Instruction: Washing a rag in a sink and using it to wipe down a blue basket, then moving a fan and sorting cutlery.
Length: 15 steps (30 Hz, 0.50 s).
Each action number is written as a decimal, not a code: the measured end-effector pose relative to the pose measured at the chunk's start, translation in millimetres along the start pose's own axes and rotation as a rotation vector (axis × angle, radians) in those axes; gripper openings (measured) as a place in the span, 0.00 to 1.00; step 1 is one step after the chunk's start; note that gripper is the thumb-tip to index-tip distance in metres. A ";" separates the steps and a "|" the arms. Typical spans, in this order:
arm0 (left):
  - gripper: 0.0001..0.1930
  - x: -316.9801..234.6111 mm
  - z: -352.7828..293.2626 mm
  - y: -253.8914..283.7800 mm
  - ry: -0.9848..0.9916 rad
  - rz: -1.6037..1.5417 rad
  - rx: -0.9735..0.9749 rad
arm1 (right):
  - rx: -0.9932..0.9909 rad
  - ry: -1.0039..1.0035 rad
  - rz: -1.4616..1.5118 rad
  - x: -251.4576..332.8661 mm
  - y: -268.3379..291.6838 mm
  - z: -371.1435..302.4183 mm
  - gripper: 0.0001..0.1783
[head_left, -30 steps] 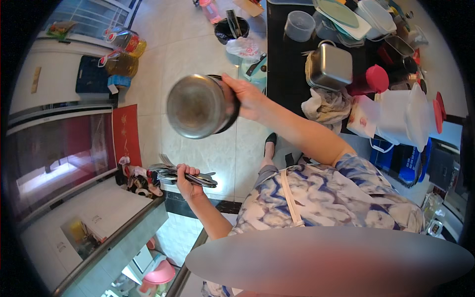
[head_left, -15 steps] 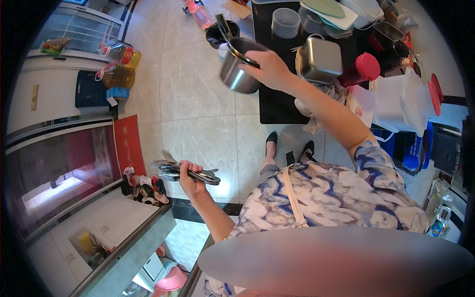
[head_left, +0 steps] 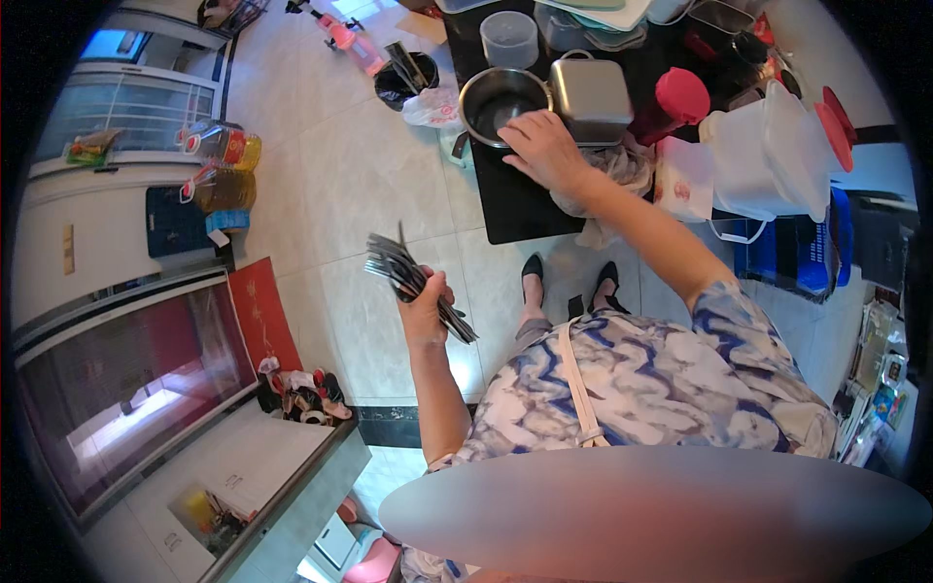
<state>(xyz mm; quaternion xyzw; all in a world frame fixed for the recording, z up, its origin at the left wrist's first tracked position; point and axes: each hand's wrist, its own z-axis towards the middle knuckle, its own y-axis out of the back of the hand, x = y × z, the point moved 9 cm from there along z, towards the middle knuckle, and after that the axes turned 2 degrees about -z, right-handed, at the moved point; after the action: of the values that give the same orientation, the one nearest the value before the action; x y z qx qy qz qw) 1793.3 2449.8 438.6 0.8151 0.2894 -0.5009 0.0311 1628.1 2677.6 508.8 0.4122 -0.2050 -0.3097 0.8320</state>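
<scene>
My left hand (head_left: 426, 309) is closed around a bunch of forks and other metal cutlery (head_left: 394, 264), held over the floor left of the black table (head_left: 515, 209). The fork tines point up and to the left. A round steel pot (head_left: 476, 119) stands upright near the table's left edge. My right hand (head_left: 549, 151) is at its near rim, fingers apart, over the edge of the opening. Whether the fingertips touch the rim is hard to see. Just right of the pot is a square steel container (head_left: 593, 97); behind it is a clear plastic tub (head_left: 509, 41).
A red-lidded jug (head_left: 680, 97), white plastic containers (head_left: 768, 160) and stacked lids (head_left: 607, 15) crowd the table. A black-lined bin (head_left: 394, 89) and white plastic bag (head_left: 432, 109) are beside its left edge. Oil bottles (head_left: 228, 146) stand far left, a low cabinet (head_left: 282, 428) lower left.
The steel pot has gone from my right hand's grip in the air to the tabletop. My left hand has moved right and turned the cutlery more upright. The view has shifted slightly.
</scene>
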 end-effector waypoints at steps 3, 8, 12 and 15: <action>0.08 2.3 2.9 -18.7 -0.015 0.210 0.101 | -0.108 -0.210 0.132 16.2 53.7 -33.9 0.15; 0.07 17.5 14.1 -77.6 -0.009 0.618 0.373 | 0.265 -0.332 -0.154 8.6 1.5 -115.4 0.14; 0.09 33.4 19.9 -119.9 -0.024 0.862 0.537 | 0.181 -0.620 0.398 1.3 45.8 -129.9 0.15; 0.12 32.2 21.2 -152.4 -0.230 1.138 0.613 | 0.325 -0.900 0.557 -15.0 92.6 -163.8 0.15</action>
<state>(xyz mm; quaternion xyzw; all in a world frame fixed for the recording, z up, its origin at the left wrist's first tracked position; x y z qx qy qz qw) 1710.3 2583.5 437.7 0.7541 -0.3479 -0.5499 0.0882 1747.1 2822.8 488.3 0.2924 -0.6867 -0.1878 0.6385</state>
